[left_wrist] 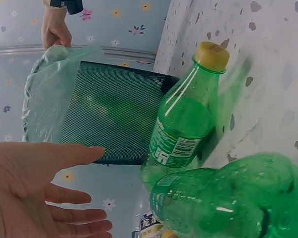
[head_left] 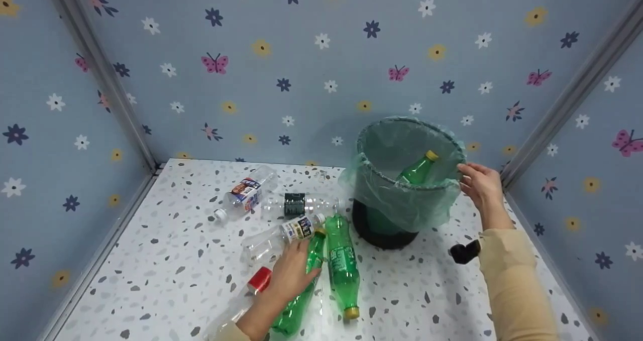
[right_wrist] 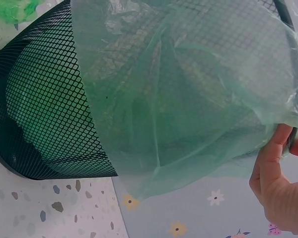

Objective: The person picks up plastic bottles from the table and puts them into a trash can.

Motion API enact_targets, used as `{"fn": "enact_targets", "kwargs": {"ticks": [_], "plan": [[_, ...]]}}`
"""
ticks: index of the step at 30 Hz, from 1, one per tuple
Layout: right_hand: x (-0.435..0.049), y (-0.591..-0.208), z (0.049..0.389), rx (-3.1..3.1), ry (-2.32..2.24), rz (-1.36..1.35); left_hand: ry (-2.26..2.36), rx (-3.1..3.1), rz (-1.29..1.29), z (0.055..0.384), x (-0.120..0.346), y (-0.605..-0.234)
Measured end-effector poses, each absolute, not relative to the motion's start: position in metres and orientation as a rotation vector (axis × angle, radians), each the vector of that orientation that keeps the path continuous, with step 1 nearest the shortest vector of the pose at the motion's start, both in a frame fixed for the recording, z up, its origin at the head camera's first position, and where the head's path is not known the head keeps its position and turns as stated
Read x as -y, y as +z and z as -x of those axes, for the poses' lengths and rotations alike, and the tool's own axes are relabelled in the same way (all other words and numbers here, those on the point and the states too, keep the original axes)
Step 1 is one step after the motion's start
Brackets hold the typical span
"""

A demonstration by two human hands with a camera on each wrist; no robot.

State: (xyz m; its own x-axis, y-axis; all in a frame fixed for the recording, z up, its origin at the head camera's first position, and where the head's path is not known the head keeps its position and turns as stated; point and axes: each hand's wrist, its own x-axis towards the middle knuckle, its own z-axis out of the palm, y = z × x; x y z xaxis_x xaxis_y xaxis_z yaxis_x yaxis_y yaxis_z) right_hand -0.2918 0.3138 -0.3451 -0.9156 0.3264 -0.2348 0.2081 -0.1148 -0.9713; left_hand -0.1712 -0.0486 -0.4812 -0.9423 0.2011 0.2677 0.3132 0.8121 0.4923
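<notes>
A mesh trash bin (head_left: 387, 228) with a pale green liner bag (right_wrist: 154, 99) folded over its rim stands right of center. My right hand (head_left: 480, 184) pinches its rim and the liner, thumb on one side and fingers on the other. Inside, a green bottle (head_left: 418, 170) with a yellow cap leans upward. My left hand (head_left: 289, 273) is above a green plastic bottle (head_left: 295, 311) lying on the table, its fingers extended in the left wrist view; whether it touches the bottle is unclear. Another green bottle (head_left: 343, 260) lies just to the right, cap toward me.
Left of the bin lie several clear bottles: one with a colorful label (head_left: 247, 193), one with a dark label (head_left: 295, 204), one with a white cap (head_left: 263, 243). A red-labeled bottle (head_left: 259, 279) is partly behind my left arm. Flowered walls (head_left: 301, 105) surround the speckled table (head_left: 166, 260).
</notes>
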Motion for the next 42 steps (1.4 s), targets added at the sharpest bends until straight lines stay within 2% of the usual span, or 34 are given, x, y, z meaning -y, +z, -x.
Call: {"fn": "enact_targets", "kwargs": {"ticks": [13, 24, 42], "plan": [[-0.315, -0.346, 0.291, 2.019, 2.228, 0.584, -0.694, 2.906, 0.167, 0.156, 0.045, -0.514], [-0.315, -0.347, 0.292, 2.025, 2.206, 0.609, -0.542, 2.966, 0.086, 0.152, 0.038, -0.530], [-0.316, -0.346, 0.293, 2.033, 2.198, 0.615, -0.819, 2.972, 0.005, 0.145, 0.036, -0.534]]}}
